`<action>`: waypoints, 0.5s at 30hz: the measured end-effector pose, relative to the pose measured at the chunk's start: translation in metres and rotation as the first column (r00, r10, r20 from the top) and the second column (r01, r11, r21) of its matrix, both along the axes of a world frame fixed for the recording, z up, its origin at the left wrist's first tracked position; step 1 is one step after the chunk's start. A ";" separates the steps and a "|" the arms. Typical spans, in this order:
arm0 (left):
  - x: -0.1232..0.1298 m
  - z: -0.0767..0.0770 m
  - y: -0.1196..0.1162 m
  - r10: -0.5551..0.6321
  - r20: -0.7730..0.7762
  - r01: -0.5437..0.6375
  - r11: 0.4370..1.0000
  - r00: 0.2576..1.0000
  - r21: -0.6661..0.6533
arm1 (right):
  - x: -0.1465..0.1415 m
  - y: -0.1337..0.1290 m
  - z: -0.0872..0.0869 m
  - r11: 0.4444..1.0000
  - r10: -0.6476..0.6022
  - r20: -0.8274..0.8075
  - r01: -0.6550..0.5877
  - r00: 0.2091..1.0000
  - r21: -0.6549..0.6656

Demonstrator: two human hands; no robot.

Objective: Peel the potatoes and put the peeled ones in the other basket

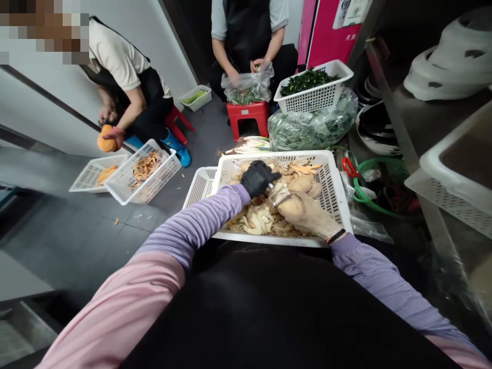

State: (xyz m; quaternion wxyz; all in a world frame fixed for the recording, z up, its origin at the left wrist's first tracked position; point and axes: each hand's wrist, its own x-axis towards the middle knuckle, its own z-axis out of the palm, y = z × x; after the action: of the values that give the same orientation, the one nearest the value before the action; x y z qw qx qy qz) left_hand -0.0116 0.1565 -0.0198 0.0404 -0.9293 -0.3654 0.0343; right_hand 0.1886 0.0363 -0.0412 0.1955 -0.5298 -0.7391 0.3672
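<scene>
My left hand [257, 178], in a black glove, is closed around a peeler [277, 193]. The peeler's metal end is at the near potato, partly blurred. In a beige work glove, my right hand [315, 216] grips that potato [291, 206], which is partly peeled. Both hands are over a white plastic basket [340, 200] in front of me. Pale peelings [261, 221] lie heaped in its near part. Unpeeled potatoes [303, 183] rest behind my right hand, with a few orange peelings [305, 168] by the far rim.
To the left, a co-worker [119, 61] holds an orange vegetable [107, 139] above baskets [144, 174] of orange peelings. Another person [249, 31] handles a plastic bag [248, 87] on a red stool [248, 115]. Bagged greens [311, 125] and a basket of greens [309, 82] stand ahead; metal shelving [403, 118] is right.
</scene>
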 end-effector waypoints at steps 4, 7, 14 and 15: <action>0.024 -0.005 0.002 -0.185 -0.008 0.185 0.982 0.983 -0.022 | 0.008 0.013 -0.003 0.995 -0.099 0.093 0.099 0.991 0.009; 0.032 -0.007 0.014 -0.184 -0.019 0.184 0.983 0.983 -0.011 | 0.018 0.014 -0.001 0.981 -0.196 0.123 0.194 0.973 0.029; 0.011 0.003 0.028 -0.021 -0.064 0.023 0.999 0.998 0.034 | 0.007 -0.006 0.014 0.997 -0.024 0.083 0.018 0.996 0.069; 0.011 0.003 0.026 -0.059 -0.038 0.060 0.997 0.998 0.041 | 0.003 -0.007 0.016 0.997 -0.037 0.096 0.030 0.995 0.073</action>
State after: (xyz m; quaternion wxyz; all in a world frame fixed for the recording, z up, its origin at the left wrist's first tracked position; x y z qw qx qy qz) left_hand -0.0010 0.1821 -0.0165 0.0676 -0.9379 -0.3375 0.0424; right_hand 0.1920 0.0296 -0.0253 0.1846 -0.5520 -0.7514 0.3109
